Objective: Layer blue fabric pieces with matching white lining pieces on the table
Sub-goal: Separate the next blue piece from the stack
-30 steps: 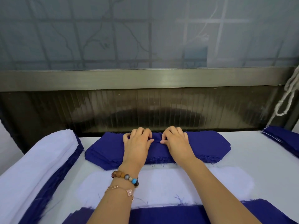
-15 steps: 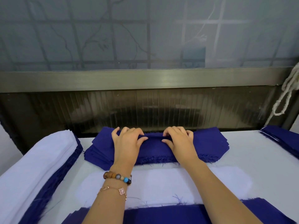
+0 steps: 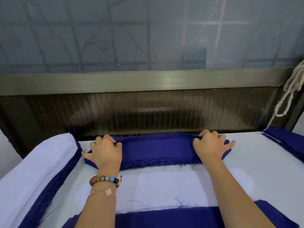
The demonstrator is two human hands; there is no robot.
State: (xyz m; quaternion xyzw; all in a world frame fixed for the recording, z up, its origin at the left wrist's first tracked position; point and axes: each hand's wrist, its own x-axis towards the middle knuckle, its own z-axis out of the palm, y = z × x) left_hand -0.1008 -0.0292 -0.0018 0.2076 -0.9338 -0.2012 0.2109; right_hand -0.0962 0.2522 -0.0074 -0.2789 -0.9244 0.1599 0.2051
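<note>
A stack of blue fabric pieces [image 3: 156, 150] lies at the far edge of the table. My left hand [image 3: 105, 150] pinches the top blue piece near the stack's left end. My right hand [image 3: 210, 145] pinches the same piece near the right end, so the cloth is stretched between them. A white lining piece [image 3: 164, 188] lies flat on the table in front of the stack, under my forearms. More blue fabric [image 3: 164, 218] lies along the near edge, partly covered by the lining.
A tall pile of white lining over blue fabric [image 3: 32, 178] runs along the left side. Another blue stack [image 3: 286, 142] sits at the far right. A dark ribbed panel and window frame [image 3: 148, 112] rise just behind the table [image 3: 263, 162]. A cord [image 3: 289, 89] hangs at right.
Both hands slid apart from the stack's middle to its two ends, drawing the top blue piece out along its length.
</note>
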